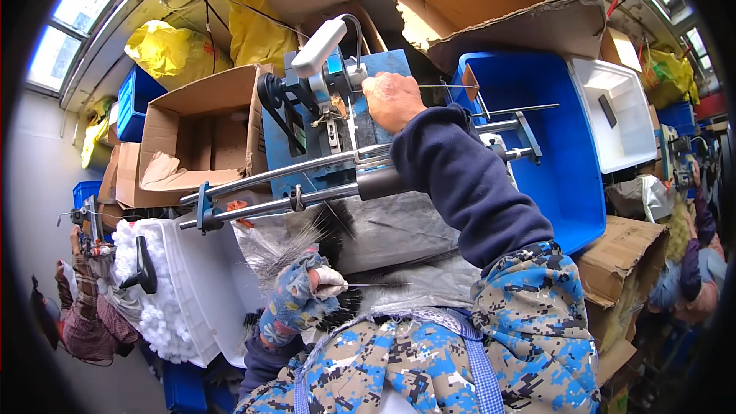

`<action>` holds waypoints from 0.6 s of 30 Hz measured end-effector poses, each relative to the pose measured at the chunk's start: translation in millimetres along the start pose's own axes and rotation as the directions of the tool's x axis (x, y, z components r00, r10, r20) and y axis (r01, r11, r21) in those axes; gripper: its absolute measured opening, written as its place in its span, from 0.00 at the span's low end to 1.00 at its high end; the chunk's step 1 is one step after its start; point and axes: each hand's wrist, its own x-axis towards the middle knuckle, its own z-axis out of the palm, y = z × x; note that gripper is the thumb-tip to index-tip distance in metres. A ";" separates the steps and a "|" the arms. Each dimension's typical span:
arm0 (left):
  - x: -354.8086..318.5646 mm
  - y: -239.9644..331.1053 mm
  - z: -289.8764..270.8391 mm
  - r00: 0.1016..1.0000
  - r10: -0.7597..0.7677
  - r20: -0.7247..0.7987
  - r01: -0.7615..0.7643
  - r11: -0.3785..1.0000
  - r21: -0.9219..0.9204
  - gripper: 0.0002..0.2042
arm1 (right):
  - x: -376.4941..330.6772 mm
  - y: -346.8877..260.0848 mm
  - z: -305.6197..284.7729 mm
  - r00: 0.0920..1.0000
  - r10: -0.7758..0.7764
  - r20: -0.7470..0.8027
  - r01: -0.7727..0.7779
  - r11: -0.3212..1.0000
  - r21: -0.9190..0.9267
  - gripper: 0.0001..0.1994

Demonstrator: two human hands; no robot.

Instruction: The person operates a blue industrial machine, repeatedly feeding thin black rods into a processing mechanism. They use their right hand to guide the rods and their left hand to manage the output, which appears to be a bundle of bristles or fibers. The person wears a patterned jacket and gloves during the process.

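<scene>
My right hand [391,101] is closed in a fist at the head of a small blue bench machine [291,130]. A thin yellowish wire [446,86] shows on both sides of that fist; the fingertips are hidden. Low over my lap, my left hand [328,282], in a whitish glove and a blue patterned sleeve cover, is closed round a thin metal wire [366,285] that points right. Dark bristles [331,226] lie beside it on a grey sheet [395,234]. Two steel rails [307,201] cross between my hands.
Right of the machine stand a blue bin [563,146] and a white tray [613,115]. An opened cardboard box [203,138] is at left, near a white tub [192,284] of white tufts with a black hairdryer-shaped tool [142,268]. Other people [96,314] work at both sides.
</scene>
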 end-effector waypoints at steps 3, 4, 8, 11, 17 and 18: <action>-0.7 5.2 -1.2 0.998 -0.049 -0.037 0.046 0.996 -0.071 0.07 | -2.7 0.0 14.5 0.986 -0.047 -0.162 0.029 0.993 -0.112 0.08; -4.3 3.0 0.7 0.991 -0.118 -0.064 0.110 0.988 -0.110 0.06 | -5.5 -0.7 14.9 0.980 -0.067 -0.187 0.042 0.990 -0.133 0.08; -6.9 -6.6 7.4 0.983 -0.117 -0.142 0.109 0.992 -0.062 0.07 | -7.9 -2.9 18.0 0.959 -0.130 -0.251 0.072 0.971 -0.228 0.06; -0.5 -4.2 5.1 0.996 -0.017 -0.086 0.026 0.994 0.110 0.07 | -7.0 -0.1 20.3 0.943 -0.181 -0.278 0.128 0.972 -0.199 0.06; 1.9 -4.4 6.2 0.998 -0.028 -0.060 0.036 0.990 0.136 0.08 | -4.6 4.2 24.9 0.934 -0.210 -0.290 0.160 0.969 -0.186 0.05; 1.5 -5.1 6.9 0.998 -0.040 -0.057 0.047 0.990 0.130 0.08 | -3.6 5.7 26.2 0.933 -0.214 -0.288 0.165 0.969 -0.185 0.06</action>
